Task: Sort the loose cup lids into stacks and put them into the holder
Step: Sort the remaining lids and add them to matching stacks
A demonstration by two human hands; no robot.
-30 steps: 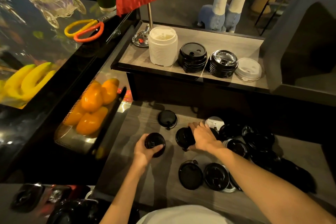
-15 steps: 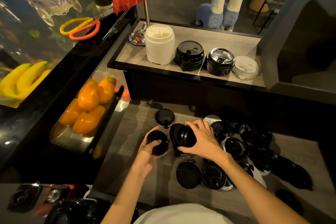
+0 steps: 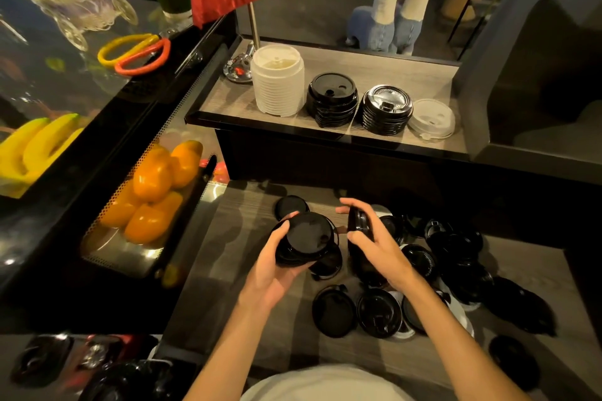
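Fingers (image 3: 353, 234) of the right hand (image 3: 381, 247) are clamping 1 black lid (image 3: 358, 224) on edge, while the left hand (image 3: 277, 267) is cupping a small stack (image 3: 306, 239) at its 9 o'clock; I'd be squaring rims before nesting, loose lids (image 3: 452, 257) waiting at 3 o'clock.

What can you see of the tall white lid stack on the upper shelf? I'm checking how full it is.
The white stack is a column of many nested lids, looking like matte white plastic, its side ribbed by the rims. It stands upright at the left end of a row on the shelf, the tallest there. The top lid shows a raised rim and a shallow centre. A black stack stands close on its right; whether they touch is unclear. A chrome base sits just behind its left side. No hand touches it.
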